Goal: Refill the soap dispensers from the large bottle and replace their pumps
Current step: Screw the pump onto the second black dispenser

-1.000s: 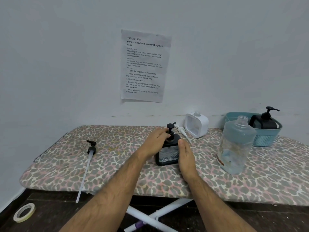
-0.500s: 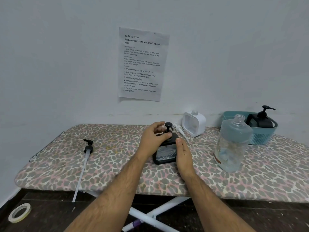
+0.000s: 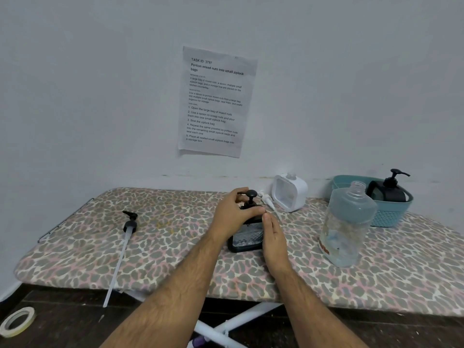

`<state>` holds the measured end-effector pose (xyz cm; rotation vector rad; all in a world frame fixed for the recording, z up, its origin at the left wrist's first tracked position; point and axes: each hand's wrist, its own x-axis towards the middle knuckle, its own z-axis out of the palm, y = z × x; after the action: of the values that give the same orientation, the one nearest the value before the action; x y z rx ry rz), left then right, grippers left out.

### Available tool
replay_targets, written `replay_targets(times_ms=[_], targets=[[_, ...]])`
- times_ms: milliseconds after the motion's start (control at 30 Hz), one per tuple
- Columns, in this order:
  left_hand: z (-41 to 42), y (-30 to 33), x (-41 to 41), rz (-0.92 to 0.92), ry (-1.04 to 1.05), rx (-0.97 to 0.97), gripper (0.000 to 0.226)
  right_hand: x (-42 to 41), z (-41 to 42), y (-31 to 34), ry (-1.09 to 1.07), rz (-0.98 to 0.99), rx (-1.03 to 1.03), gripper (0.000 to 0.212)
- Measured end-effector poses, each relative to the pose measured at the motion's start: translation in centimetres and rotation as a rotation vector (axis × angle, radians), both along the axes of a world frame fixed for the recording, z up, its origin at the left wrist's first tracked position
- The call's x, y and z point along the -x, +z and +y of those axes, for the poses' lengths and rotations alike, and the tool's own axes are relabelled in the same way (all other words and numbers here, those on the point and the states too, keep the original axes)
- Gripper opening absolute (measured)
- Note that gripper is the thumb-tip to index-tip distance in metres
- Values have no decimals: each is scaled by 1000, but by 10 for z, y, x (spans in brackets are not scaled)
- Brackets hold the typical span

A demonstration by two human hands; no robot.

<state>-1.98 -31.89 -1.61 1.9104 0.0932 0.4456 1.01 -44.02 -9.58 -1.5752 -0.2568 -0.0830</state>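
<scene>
Tape roll point(image 3: 17, 322): on the floor, far left, below the bench.
Loose pump point(image 3: 130, 221): lies on the bench point(image 3: 75, 252), its long tube overhanging the near edge.
Left hand point(image 3: 232, 216): grip curled round the black pump point(image 3: 251, 197) at the neck of the black dispenser point(image 3: 247, 238).
Right hand point(image 3: 275, 238): grip pressed together, straight fingers flat against the dispenser's right side.
White dispenser point(image 3: 290, 193): stands open-necked by the wall, a white pump point(image 3: 267, 200) lying beside it.
Large bottle point(image 3: 347, 224): upright, uncapped, right of the hands.
Basket point(image 3: 391, 212): far right, holding another black pump bottle point(image 3: 389, 189).
</scene>
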Motion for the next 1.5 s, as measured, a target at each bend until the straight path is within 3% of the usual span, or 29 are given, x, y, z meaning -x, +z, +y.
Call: replay_targets(times_ms=[133, 233, 333, 600, 667, 767, 1000, 1167, 1300, 1500], targets=[[0, -6, 0, -73, 62, 83, 61, -2, 4, -4, 1, 16, -14, 74], [3, -13, 0, -92, 58, 146, 76, 0, 5, -2, -6, 30, -12, 89], [8, -18, 1, -69, 27, 142, 73, 2, 4, 0, -16, 29, -4, 99], [0, -13, 1, -30, -8, 29, 29, 3, 4, 0, -6, 12, -2, 84], [-5, -10, 3, -45, 38, -67, 37, 4, 2, 2, 5, -2, -4, 67], [-7, -7, 5, -73, 120, -34, 54, 4, 1, 3, 5, -16, -13, 49], [-4, -9, 5, -97, 141, -27, 58, 1, 4, -1, 2, -5, -13, 76], [1, -14, 7, -59, 89, -32, 46, 5, 0, 3, 6, -4, -3, 53], [-4, -14, 7, -44, 56, -63, 37, 5, 0, 3, 7, -10, 11, 52], [-12, -10, 6, -1, 294, -263, 55, 3, 0, 1, -2, -5, 32, 43]])
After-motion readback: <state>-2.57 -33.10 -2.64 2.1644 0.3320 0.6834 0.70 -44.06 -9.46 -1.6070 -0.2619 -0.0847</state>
